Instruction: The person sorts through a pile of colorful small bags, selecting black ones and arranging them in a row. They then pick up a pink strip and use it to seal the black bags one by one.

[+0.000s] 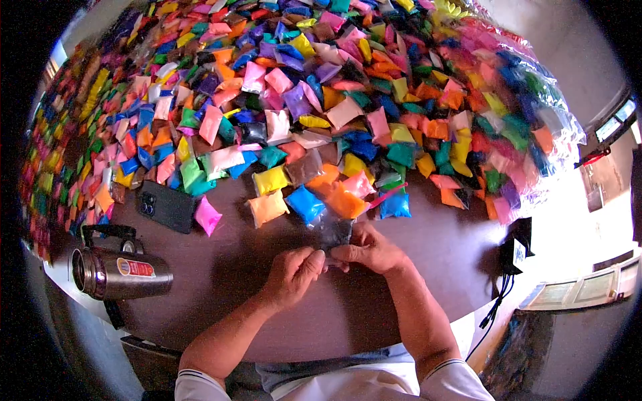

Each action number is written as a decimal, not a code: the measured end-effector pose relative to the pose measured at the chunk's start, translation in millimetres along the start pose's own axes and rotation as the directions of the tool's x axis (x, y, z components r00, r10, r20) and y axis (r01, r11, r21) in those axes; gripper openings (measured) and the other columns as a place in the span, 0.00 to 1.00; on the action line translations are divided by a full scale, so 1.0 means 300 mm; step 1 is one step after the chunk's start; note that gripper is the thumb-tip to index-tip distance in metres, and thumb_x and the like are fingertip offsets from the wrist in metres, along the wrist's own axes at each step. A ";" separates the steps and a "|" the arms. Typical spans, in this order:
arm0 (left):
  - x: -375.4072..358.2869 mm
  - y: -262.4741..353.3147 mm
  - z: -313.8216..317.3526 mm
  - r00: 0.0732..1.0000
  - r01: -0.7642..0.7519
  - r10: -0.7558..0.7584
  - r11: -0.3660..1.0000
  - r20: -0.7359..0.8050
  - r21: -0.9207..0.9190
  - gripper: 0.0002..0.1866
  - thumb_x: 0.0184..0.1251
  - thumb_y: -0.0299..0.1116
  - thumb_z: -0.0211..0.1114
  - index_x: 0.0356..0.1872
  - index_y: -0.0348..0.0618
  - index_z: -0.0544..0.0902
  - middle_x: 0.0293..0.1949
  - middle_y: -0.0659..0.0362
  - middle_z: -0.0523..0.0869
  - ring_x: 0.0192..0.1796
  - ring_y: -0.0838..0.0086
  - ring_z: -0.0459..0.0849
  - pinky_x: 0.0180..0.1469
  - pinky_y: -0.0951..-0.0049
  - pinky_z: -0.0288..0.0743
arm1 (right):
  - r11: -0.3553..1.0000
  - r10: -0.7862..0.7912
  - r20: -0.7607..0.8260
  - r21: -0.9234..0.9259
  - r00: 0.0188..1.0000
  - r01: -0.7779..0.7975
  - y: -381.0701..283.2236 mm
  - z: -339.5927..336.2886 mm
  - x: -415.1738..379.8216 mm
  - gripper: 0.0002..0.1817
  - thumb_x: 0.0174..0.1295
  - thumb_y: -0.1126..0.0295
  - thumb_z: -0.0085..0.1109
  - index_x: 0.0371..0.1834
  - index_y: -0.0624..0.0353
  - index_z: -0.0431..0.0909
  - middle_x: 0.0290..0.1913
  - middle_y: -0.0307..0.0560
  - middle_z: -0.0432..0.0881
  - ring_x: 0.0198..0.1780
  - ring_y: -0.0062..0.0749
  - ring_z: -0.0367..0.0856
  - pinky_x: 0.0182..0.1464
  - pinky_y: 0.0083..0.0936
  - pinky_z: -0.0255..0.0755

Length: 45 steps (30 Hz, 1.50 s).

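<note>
Both hands meet near the table's front, pinching the near edge of a clear plastic bag (333, 230). My left hand (294, 274) is closed on its left side, thumb on top. On the right side, my right hand (369, 248) is closed with thumb and fingers together. Just beyond the bag lie an orange packet (346, 200), a blue packet (305, 203) and a light orange packet (268, 208). A second blue packet (394, 206) rests right of them, beside a thin pink strip (386, 195). The bag's contents are hard to make out.
A large heap of colourful packets (294, 80) covers the back of the table (254, 327). At left are a dark phone (166, 206), a pink packet (207, 216) and a metal mug (127, 274) lying on its side. A black box with cables (513, 257) is at the right edge.
</note>
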<state>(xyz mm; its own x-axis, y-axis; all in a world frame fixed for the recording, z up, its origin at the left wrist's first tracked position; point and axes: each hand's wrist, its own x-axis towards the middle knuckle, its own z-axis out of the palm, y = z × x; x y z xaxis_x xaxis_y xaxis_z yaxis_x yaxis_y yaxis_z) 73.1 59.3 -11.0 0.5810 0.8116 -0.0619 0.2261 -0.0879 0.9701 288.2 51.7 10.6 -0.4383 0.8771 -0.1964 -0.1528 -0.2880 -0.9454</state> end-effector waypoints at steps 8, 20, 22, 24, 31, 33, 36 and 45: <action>0.001 0.016 -0.001 1.000 -0.015 0.015 0.999 0.011 0.048 0.22 0.76 0.46 0.50 0.28 0.38 0.78 0.20 0.59 0.78 0.25 0.73 0.79 0.30 0.71 0.72 | 0.992 -0.123 -0.159 -0.008 0.979 0.124 0.011 0.041 0.000 0.08 0.60 0.71 0.62 0.25 0.62 0.79 0.23 0.37 0.78 0.24 0.20 0.73 0.27 0.20 0.65; 0.004 0.022 0.003 0.996 -0.089 0.090 0.995 0.009 -0.041 0.20 0.75 0.43 0.50 0.28 0.38 0.77 0.22 0.55 0.79 0.27 0.64 0.81 0.32 0.65 0.73 | 0.921 -0.184 0.058 0.358 0.981 0.152 -0.020 0.024 -0.003 0.23 0.52 0.65 0.64 0.47 0.70 0.76 0.42 0.51 0.82 0.42 0.36 0.83 0.48 0.28 0.75; -0.001 0.021 0.004 0.996 -0.074 0.077 0.995 0.034 -0.066 0.20 0.75 0.44 0.50 0.27 0.38 0.77 0.22 0.55 0.79 0.27 0.64 0.81 0.32 0.65 0.73 | 0.934 -0.211 0.047 0.306 0.976 0.187 -0.021 0.008 -0.008 0.24 0.53 0.64 0.70 0.48 0.69 0.76 0.42 0.47 0.83 0.43 0.33 0.82 0.49 0.28 0.75; -0.011 0.017 0.016 1.000 0.013 -0.013 0.985 0.002 -0.171 0.22 0.74 0.46 0.51 0.27 0.38 0.75 0.23 0.54 0.78 0.28 0.63 0.81 0.33 0.66 0.73 | 0.960 -0.162 -0.034 0.225 0.986 0.166 -0.001 0.002 -0.007 0.25 0.50 0.65 0.74 0.48 0.66 0.77 0.42 0.42 0.83 0.44 0.28 0.80 0.49 0.25 0.73; 0.001 0.038 0.005 0.985 -0.171 0.163 0.967 0.056 0.188 0.19 0.71 0.44 0.56 0.27 0.38 0.76 0.27 0.50 0.79 0.31 0.57 0.81 0.35 0.63 0.74 | 0.986 -0.115 -0.150 -0.134 0.982 0.095 0.011 0.014 0.000 0.19 0.51 0.65 0.76 0.42 0.61 0.80 0.39 0.33 0.82 0.43 0.18 0.77 0.47 0.21 0.71; 0.005 0.067 0.009 0.968 -0.246 0.249 0.946 0.014 0.211 0.17 0.71 0.42 0.56 0.27 0.38 0.77 0.28 0.50 0.80 0.31 0.54 0.82 0.35 0.59 0.74 | 0.991 -0.127 -0.134 -0.058 0.983 0.120 0.004 0.022 -0.002 0.18 0.53 0.65 0.75 0.42 0.61 0.80 0.39 0.33 0.82 0.42 0.18 0.77 0.47 0.21 0.71; 0.003 0.038 0.009 0.973 -0.230 0.225 0.948 0.048 0.220 0.17 0.72 0.41 0.55 0.28 0.38 0.77 0.27 0.51 0.80 0.31 0.53 0.82 0.35 0.57 0.74 | 0.990 -0.136 -0.165 0.023 0.977 0.141 -0.006 0.029 -0.002 0.15 0.57 0.65 0.72 0.41 0.61 0.81 0.38 0.32 0.82 0.41 0.18 0.77 0.45 0.20 0.71; 0.001 0.029 0.016 0.986 -0.169 0.165 0.967 0.039 0.193 0.18 0.74 0.41 0.52 0.26 0.39 0.77 0.25 0.51 0.80 0.29 0.53 0.82 0.33 0.58 0.74 | 0.986 -0.164 -0.176 -0.057 0.971 0.156 0.021 0.030 0.005 0.11 0.61 0.66 0.67 0.41 0.62 0.82 0.36 0.33 0.82 0.38 0.16 0.76 0.42 0.19 0.71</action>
<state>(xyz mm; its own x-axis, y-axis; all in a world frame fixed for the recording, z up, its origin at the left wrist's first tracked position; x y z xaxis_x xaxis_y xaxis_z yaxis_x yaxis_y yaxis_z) 79.1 56.1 -3.6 0.6403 0.7629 0.0900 0.2707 -0.3337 0.9030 278.5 47.7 6.7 -0.2447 0.9662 -0.0812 -0.1689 -0.1249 -0.9777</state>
